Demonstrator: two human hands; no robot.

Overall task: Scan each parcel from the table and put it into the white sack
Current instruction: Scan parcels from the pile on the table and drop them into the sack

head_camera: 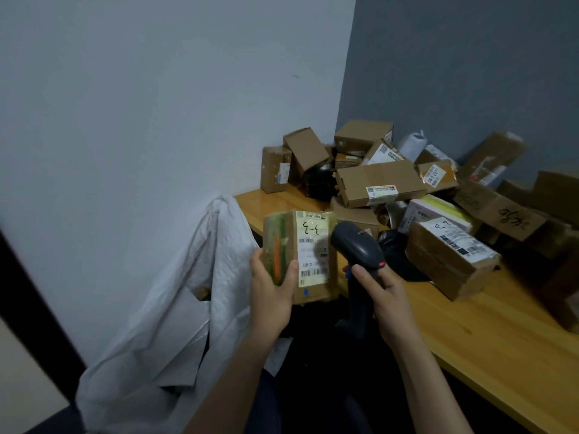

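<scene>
My left hand [272, 289] grips a small cardboard parcel [308, 255] with a white shipping label and green and orange tape on its side, held upright off the table's left edge. My right hand [383, 296] holds a dark grey handheld barcode scanner [357, 249] by its handle, its head pointed at the parcel's label from the right. The white sack [175, 308] stands slumped against the wall just left of my left hand, its mouth partly open.
A wooden table [488, 333] runs along the right. A heap of several cardboard boxes [379, 181] and bagged parcels fills its far corner; a taped box [451, 255] lies nearest my right hand. White wall at left, grey wall behind.
</scene>
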